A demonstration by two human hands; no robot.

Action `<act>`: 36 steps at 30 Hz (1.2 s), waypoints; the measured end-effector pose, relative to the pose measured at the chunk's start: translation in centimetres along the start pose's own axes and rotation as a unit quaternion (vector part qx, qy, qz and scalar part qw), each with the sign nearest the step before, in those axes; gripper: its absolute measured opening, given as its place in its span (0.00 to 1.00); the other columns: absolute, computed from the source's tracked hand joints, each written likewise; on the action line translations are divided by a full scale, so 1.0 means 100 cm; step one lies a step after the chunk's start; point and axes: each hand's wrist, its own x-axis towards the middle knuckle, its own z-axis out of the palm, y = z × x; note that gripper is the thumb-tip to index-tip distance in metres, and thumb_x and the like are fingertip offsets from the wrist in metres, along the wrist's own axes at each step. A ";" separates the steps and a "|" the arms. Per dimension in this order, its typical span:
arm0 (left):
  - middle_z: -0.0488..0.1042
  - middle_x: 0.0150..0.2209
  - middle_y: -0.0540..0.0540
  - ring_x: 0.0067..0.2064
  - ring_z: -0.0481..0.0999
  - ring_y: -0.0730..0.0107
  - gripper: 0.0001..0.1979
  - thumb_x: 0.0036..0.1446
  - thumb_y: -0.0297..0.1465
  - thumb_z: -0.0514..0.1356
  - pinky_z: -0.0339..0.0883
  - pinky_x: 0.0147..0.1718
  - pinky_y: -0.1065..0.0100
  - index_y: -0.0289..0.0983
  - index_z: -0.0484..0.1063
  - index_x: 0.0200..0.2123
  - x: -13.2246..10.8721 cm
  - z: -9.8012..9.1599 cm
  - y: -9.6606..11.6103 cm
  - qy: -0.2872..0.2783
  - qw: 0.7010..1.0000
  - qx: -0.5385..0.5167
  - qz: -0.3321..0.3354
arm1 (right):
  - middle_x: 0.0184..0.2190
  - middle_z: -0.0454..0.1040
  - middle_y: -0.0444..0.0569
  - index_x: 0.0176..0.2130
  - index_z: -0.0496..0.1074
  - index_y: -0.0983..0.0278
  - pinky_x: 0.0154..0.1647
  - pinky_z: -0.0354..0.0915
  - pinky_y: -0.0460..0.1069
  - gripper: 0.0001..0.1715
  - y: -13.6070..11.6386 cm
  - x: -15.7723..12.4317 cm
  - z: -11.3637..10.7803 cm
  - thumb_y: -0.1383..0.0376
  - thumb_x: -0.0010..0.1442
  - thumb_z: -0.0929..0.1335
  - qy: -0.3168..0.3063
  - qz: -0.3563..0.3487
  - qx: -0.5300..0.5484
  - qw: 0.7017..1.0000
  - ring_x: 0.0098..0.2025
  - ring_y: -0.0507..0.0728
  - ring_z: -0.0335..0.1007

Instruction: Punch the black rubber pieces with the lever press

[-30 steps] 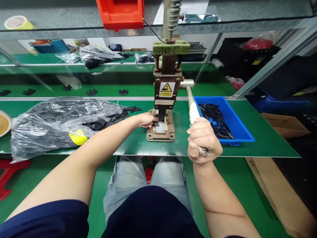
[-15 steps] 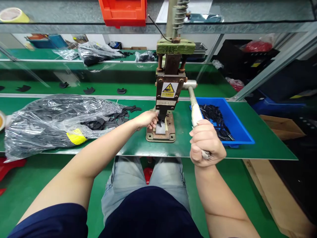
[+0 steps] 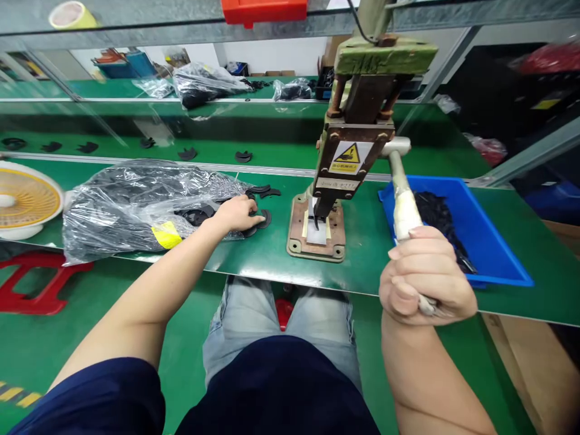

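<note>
My left hand [image 3: 236, 214] is over the loose black curved pieces [image 3: 266, 219] at the mouth of a clear plastic bag [image 3: 122, 199]. Its thumb is apart from the bent fingers, whose tips are partly hidden among the pieces. My right hand [image 3: 428, 275] is wrapped round the pale, taped handle of the press lever [image 3: 406, 211]. The hand press [image 3: 347, 157] stands between my hands, bearing a yellow warning label. Under its ram, a small dark piece [image 3: 316, 223] lies on the light plate [image 3: 316, 234] of the base.
A blue bin [image 3: 493, 254] holding black parts stands right of the press. To the left is a fan [image 3: 27, 199] with a yellow grille. More black pieces [image 3: 243, 156] lie spaced along the strip behind. A metal shelf with a red bin [image 3: 265, 11] runs overhead.
My left hand has gone from the press base left to the black pieces by the bag. My right hand still grips the lever. The view has shifted left, bringing the fan into sight.
</note>
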 end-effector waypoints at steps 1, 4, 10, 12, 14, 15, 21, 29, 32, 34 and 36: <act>0.79 0.53 0.35 0.57 0.77 0.45 0.29 0.61 0.56 0.64 0.68 0.55 0.59 0.38 0.82 0.49 -0.001 0.005 0.005 -0.003 1.000 0.021 -0.006 | 0.22 0.73 0.39 0.24 0.65 0.61 0.46 0.73 0.63 0.18 0.000 0.000 0.000 0.61 0.62 0.72 0.001 -0.002 0.000 1.000 0.29 0.54 0.75; 0.76 0.55 0.32 0.61 0.74 0.40 0.31 0.60 0.59 0.64 0.68 0.58 0.55 0.37 0.81 0.48 0.002 0.017 0.020 -0.005 0.999 0.040 -0.034 | 0.21 0.72 0.39 0.24 0.65 0.60 0.45 0.73 0.63 0.19 0.002 0.000 0.001 0.60 0.62 0.72 0.003 -0.017 0.000 1.000 0.28 0.54 0.75; 0.77 0.49 0.36 0.54 0.79 0.48 0.13 0.62 0.43 0.67 0.69 0.52 0.59 0.39 0.76 0.41 0.009 0.029 0.040 0.012 0.998 -0.059 -0.013 | 0.21 0.71 0.39 0.23 0.64 0.60 0.45 0.73 0.62 0.19 0.004 0.000 -0.001 0.61 0.61 0.72 -0.008 -0.025 -0.006 1.000 0.29 0.53 0.75; 0.79 0.44 0.38 0.49 0.80 0.52 0.09 0.65 0.39 0.65 0.69 0.48 0.61 0.40 0.73 0.37 0.009 0.030 0.046 0.022 0.994 -0.109 -0.004 | 0.21 0.71 0.39 0.23 0.63 0.60 0.45 0.73 0.62 0.20 0.005 -0.001 0.000 0.61 0.61 0.72 0.003 -0.026 -0.009 1.000 0.28 0.53 0.74; 0.79 0.38 0.40 0.44 0.80 0.55 0.10 0.66 0.37 0.64 0.68 0.44 0.62 0.41 0.69 0.34 0.008 0.029 0.050 0.036 0.984 -0.177 -0.015 | 0.19 0.69 0.38 0.23 0.62 0.60 0.45 0.73 0.62 0.21 0.006 -0.001 0.003 0.59 0.60 0.73 0.020 -0.027 -0.014 0.999 0.27 0.52 0.73; 0.79 0.34 0.42 0.41 0.80 0.57 0.11 0.67 0.37 0.63 0.68 0.42 0.63 0.41 0.67 0.33 0.007 0.028 0.052 0.040 0.974 -0.222 -0.025 | 0.19 0.68 0.38 0.22 0.61 0.60 0.44 0.72 0.62 0.22 0.007 -0.001 0.005 0.58 0.60 0.73 0.034 -0.030 -0.014 0.999 0.26 0.52 0.72; 0.73 0.24 0.51 0.27 0.72 0.71 0.18 0.62 0.41 0.71 0.62 0.30 0.70 0.39 0.67 0.30 0.009 0.024 0.067 -0.004 0.877 -0.480 -0.023 | 0.16 0.64 0.37 0.20 0.58 0.60 0.43 0.71 0.60 0.25 0.010 -0.001 0.014 0.59 0.58 0.73 0.078 -0.042 -0.006 0.996 0.23 0.51 0.69; 0.76 0.28 0.52 0.25 0.72 0.77 0.14 0.60 0.32 0.74 0.68 0.29 0.72 0.37 0.71 0.39 0.019 0.022 0.098 -0.030 0.782 -0.621 -0.045 | 0.17 0.64 0.37 0.22 0.60 0.59 0.41 0.72 0.60 0.23 0.008 0.000 0.015 0.58 0.60 0.72 0.073 -0.041 -0.023 0.996 0.23 0.52 0.68; 0.75 0.28 0.51 0.26 0.72 0.76 0.13 0.61 0.34 0.72 0.67 0.29 0.72 0.37 0.71 0.33 0.023 0.026 0.101 -0.037 0.805 -0.591 -0.034 | 0.18 0.65 0.38 0.22 0.60 0.59 0.42 0.72 0.61 0.22 0.004 0.000 0.013 0.58 0.61 0.72 0.059 -0.031 -0.031 0.997 0.24 0.52 0.69; 0.74 0.27 0.52 0.27 0.70 0.75 0.13 0.59 0.34 0.73 0.63 0.28 0.73 0.37 0.71 0.32 0.025 0.029 0.102 -0.023 0.832 -0.553 -0.021 | 0.18 0.66 0.38 0.23 0.61 0.59 0.43 0.72 0.61 0.22 0.002 0.000 0.012 0.58 0.62 0.72 0.047 -0.025 -0.034 0.998 0.25 0.52 0.70; 0.73 0.27 0.53 0.28 0.69 0.75 0.12 0.57 0.33 0.73 0.61 0.29 0.74 0.37 0.72 0.33 0.028 0.032 0.102 -0.014 0.846 -0.533 0.000 | 0.19 0.66 0.38 0.24 0.61 0.60 0.45 0.72 0.62 0.21 0.000 0.000 0.010 0.58 0.62 0.72 0.038 -0.017 -0.032 0.999 0.26 0.53 0.71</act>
